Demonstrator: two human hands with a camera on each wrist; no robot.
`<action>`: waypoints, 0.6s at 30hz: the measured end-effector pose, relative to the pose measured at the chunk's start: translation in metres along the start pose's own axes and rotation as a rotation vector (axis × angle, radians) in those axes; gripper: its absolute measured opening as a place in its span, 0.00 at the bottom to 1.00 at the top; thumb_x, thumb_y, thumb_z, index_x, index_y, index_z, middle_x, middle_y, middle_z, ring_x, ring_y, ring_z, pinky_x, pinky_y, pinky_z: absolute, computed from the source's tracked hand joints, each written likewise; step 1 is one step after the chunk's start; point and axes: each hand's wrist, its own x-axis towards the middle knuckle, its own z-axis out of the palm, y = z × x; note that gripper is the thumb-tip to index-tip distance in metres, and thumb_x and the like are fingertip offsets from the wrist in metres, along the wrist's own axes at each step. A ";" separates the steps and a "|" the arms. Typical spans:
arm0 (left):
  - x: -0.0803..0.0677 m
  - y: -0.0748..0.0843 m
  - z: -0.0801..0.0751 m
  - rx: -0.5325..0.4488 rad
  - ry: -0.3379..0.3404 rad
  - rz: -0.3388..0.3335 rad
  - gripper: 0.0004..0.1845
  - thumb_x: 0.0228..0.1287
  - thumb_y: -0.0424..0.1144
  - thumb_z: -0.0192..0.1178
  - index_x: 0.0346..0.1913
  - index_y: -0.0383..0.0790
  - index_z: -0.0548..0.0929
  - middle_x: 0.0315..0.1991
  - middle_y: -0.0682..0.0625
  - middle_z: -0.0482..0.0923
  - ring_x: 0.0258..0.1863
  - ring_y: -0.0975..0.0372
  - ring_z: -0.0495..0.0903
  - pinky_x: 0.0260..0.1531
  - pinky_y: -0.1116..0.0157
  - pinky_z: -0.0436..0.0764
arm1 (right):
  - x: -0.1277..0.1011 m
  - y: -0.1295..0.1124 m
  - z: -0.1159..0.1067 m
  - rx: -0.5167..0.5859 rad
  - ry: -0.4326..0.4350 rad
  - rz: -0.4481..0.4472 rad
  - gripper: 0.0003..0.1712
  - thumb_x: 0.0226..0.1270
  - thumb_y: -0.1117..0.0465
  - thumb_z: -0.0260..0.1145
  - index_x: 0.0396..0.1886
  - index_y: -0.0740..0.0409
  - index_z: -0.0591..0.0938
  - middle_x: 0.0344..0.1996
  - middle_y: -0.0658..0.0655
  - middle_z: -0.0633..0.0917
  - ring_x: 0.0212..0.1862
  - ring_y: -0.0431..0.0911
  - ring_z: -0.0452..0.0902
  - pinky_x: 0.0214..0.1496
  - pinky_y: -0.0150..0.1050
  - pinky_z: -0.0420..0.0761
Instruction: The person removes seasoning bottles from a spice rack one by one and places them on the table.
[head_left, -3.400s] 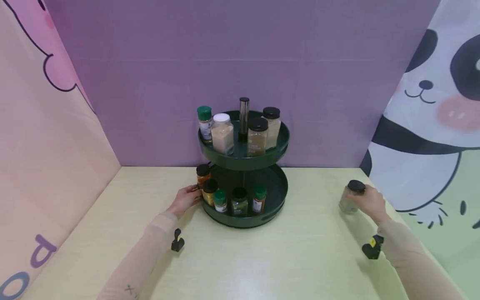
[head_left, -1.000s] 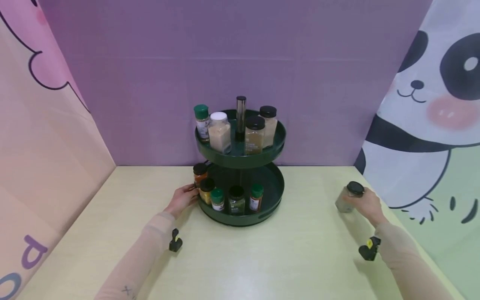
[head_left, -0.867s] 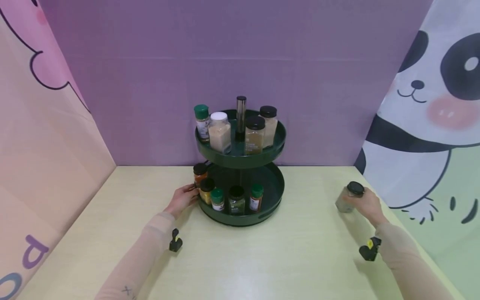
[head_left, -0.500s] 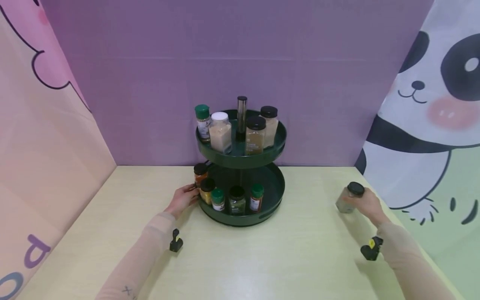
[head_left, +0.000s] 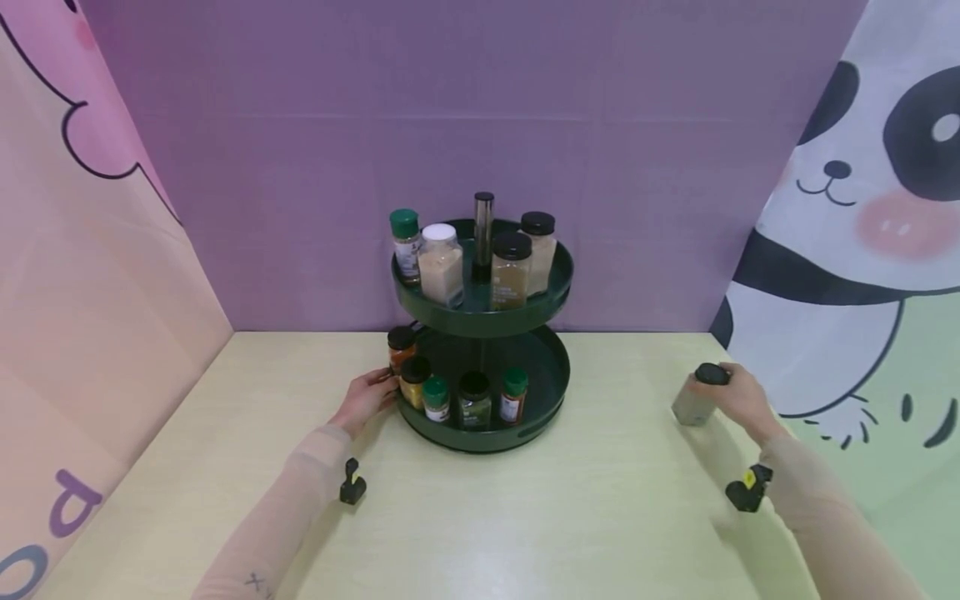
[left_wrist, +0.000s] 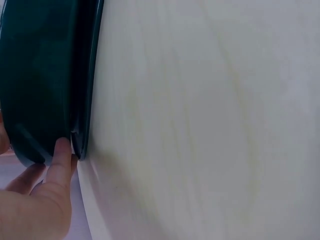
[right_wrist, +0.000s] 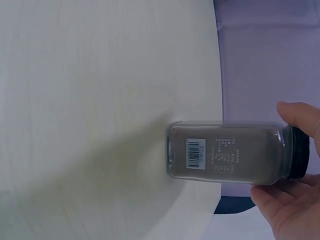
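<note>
- Beside the dark green two-tier round plastic spice rack (head_left: 480, 429), at its lower left rim, we rest our left hand (head_left: 365, 400); the left wrist view shows fingertips (left_wrist: 61, 150) pressed against the tray's outer wall, fingers fairly straight and curled round nothing.
- Well to the right of the rack, our right hand (head_left: 738, 398) pinches the clear square glass spice jar with a black screw cap and grey powder inside (head_left: 695, 398) at its cap end, thumb and fingers closed around the lid.
- Compared with half a second ago, the jar now leans toward the rack and its base looks to be coming off the pale yellow wooden tabletop (head_left: 525, 517); the hand has climbed over the cap. We judge this as the start of a lift, while the left hand has not moved from the rim.
- On the rack's lower tier, five small jars crowd the front and left: an orange-filled one with a black cap (head_left: 401, 348) lies closest to our left fingers, with green-capped and black-capped ones alongside it.
- On the upper tier, four taller jars ring the metal centre post (head_left: 483, 229).
- Between the held jar and the rack we see only bare tabletop; the lower tier's right side looks free of jars, though the upper tier overhangs it.
</note>
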 end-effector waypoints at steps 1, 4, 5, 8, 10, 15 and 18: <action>0.001 -0.002 -0.001 0.000 -0.004 0.012 0.27 0.68 0.33 0.46 0.67 0.26 0.56 0.66 0.33 0.58 0.63 0.46 0.63 0.62 0.55 0.68 | 0.000 -0.002 -0.001 -0.001 -0.005 0.008 0.53 0.61 0.40 0.57 0.65 0.80 0.48 0.60 0.83 0.58 0.60 0.73 0.56 0.61 0.63 0.63; 0.005 -0.008 -0.003 -0.017 -0.017 0.054 0.29 0.66 0.37 0.51 0.66 0.26 0.59 0.64 0.33 0.62 0.60 0.48 0.68 0.58 0.56 0.72 | 0.000 -0.006 -0.005 -0.001 -0.015 -0.001 0.55 0.62 0.39 0.56 0.66 0.79 0.45 0.62 0.82 0.54 0.62 0.73 0.53 0.62 0.64 0.61; 0.005 -0.009 -0.004 -0.018 -0.020 0.061 0.30 0.66 0.38 0.52 0.65 0.26 0.59 0.64 0.33 0.62 0.60 0.48 0.69 0.58 0.56 0.73 | -0.001 -0.008 -0.007 -0.002 -0.013 -0.015 0.55 0.62 0.40 0.56 0.66 0.79 0.45 0.62 0.82 0.54 0.62 0.73 0.52 0.62 0.64 0.60; 0.005 -0.009 -0.004 -0.021 -0.020 0.072 0.30 0.65 0.38 0.53 0.65 0.26 0.60 0.63 0.33 0.63 0.59 0.48 0.69 0.58 0.56 0.73 | -0.002 -0.014 -0.010 0.001 0.008 -0.067 0.53 0.63 0.42 0.57 0.65 0.80 0.46 0.62 0.82 0.56 0.62 0.73 0.53 0.61 0.63 0.61; 0.004 -0.007 -0.003 -0.024 -0.014 0.068 0.28 0.66 0.37 0.51 0.65 0.26 0.60 0.63 0.33 0.63 0.60 0.48 0.69 0.58 0.56 0.72 | -0.002 -0.019 -0.013 0.000 0.026 -0.096 0.51 0.63 0.44 0.57 0.65 0.81 0.48 0.60 0.82 0.57 0.61 0.73 0.55 0.61 0.63 0.63; -0.001 0.001 0.000 0.002 0.003 0.015 0.26 0.69 0.32 0.45 0.67 0.25 0.56 0.66 0.32 0.58 0.64 0.46 0.62 0.62 0.55 0.67 | -0.001 -0.033 -0.021 -0.023 0.053 -0.123 0.50 0.64 0.45 0.57 0.64 0.81 0.49 0.60 0.83 0.58 0.61 0.73 0.55 0.61 0.62 0.63; -0.001 0.001 0.000 0.002 -0.001 0.005 0.26 0.69 0.33 0.44 0.67 0.26 0.55 0.66 0.32 0.58 0.64 0.45 0.62 0.62 0.55 0.67 | -0.001 -0.042 -0.025 -0.032 0.063 -0.136 0.50 0.63 0.44 0.57 0.65 0.80 0.49 0.61 0.82 0.58 0.62 0.72 0.55 0.62 0.62 0.61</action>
